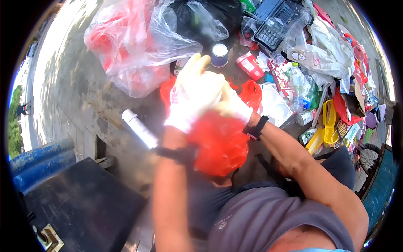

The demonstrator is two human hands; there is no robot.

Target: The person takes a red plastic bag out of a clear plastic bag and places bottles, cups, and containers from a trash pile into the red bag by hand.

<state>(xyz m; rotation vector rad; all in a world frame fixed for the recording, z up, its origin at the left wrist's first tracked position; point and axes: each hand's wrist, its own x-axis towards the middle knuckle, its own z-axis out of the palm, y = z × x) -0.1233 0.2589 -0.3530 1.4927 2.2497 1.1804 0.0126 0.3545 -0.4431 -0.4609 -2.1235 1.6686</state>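
Note:
My left hand [195,90], in a pale glove, is raised in the middle of the view and smeared by motion. Against it on the right is my right hand [235,101], also gloved, with its fingers bent toward the left one. What lies between the palms is hidden. Right below both hands is a red plastic bag [220,147]; whether a hand grips it cannot be made out. A dark cup with a white top [219,55] stands just beyond the fingers. The white cylinder [140,129] lies to the left of my left wrist.
Clear and pink plastic bags [130,46] lie at the upper left, beside a black bag [197,21]. Mixed bottles, cups and wrappers pile up on the right, around a plastic bottle [296,82]. A dark board [79,206] fills the lower left.

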